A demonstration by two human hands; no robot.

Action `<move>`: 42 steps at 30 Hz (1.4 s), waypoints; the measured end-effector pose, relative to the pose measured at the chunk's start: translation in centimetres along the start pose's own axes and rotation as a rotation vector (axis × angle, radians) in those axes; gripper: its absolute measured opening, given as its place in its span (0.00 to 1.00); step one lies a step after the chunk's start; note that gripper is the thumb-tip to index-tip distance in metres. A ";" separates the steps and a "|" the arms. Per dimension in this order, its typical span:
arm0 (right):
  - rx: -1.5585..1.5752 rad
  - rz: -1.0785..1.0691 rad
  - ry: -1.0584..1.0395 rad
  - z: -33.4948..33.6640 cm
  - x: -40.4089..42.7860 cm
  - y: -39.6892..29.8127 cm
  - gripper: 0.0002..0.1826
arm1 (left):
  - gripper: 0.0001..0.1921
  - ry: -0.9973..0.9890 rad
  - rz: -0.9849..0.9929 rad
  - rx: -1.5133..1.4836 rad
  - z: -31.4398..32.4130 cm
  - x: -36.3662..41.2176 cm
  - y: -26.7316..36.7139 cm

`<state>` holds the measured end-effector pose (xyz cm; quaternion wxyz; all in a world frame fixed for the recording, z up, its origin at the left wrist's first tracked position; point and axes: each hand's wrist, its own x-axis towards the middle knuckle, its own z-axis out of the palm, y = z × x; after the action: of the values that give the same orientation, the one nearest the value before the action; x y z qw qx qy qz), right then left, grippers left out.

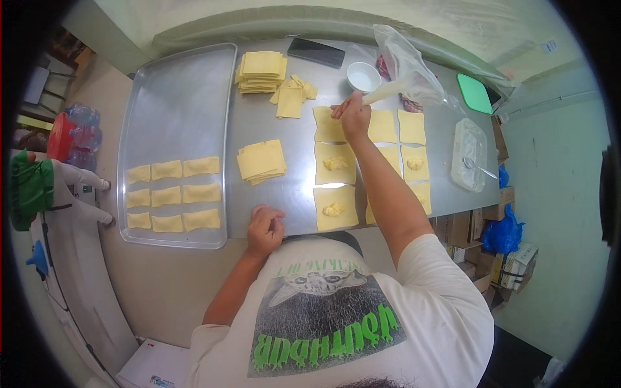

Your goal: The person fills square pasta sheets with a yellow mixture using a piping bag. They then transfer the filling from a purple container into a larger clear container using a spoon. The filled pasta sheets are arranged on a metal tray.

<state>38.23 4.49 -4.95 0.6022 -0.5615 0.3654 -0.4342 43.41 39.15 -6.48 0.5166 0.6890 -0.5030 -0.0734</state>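
Observation:
My right hand (pixel 355 117) is closed on the narrow end of a clear plastic piping bag (pixel 407 72), above the back row of dough squares. Under and beside my right arm, pale yellow dough squares (pixel 327 123) lie in rows; the middle and front rows carry small mounds of yellow filling (pixel 335 163), some hidden by the arm. My left hand (pixel 265 232) rests at the table's front edge, fingers curled, with nothing visible in it. Left of the squares lie a stack of dough sheets (pixel 262 161), a taller stack (pixel 262 72) and cut dough strips (pixel 289 100).
A metal baking tray (pixel 182 104) holding folded pastries (pixel 167 196) stands at left. At the back are a black phone (pixel 316 52) and a white bowl (pixel 364 77). A plastic container (pixel 468 165) with a spoon (pixel 480 168) and a green lid (pixel 474 93) lie right. Another person (pixel 63 179) stands far left.

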 end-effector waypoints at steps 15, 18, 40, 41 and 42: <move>-0.147 -0.023 0.071 0.3 0.9 2.4 0.32 | 0.06 -0.022 -0.004 0.007 0.0 0.0 -0.3; -0.145 0.005 0.081 -0.2 0.9 2.0 0.32 | 0.08 0.003 0.031 0.014 0.1 0.2 -0.3; -0.248 0.050 0.154 -1.2 1.2 0.7 0.27 | 0.05 -0.008 -0.023 0.036 0.2 0.1 0.0; -0.249 0.051 0.147 -1.3 1.3 0.8 0.28 | 0.05 -0.014 -0.033 0.036 0.2 0.1 0.1; -0.251 0.053 0.140 -1.5 1.5 1.0 0.28 | 0.05 -0.014 -0.031 0.036 0.2 0.1 0.1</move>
<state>37.48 2.59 -6.04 0.5114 -0.5909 0.4727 -0.4073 43.29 38.96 -6.40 0.4994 0.7053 -0.4971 -0.0773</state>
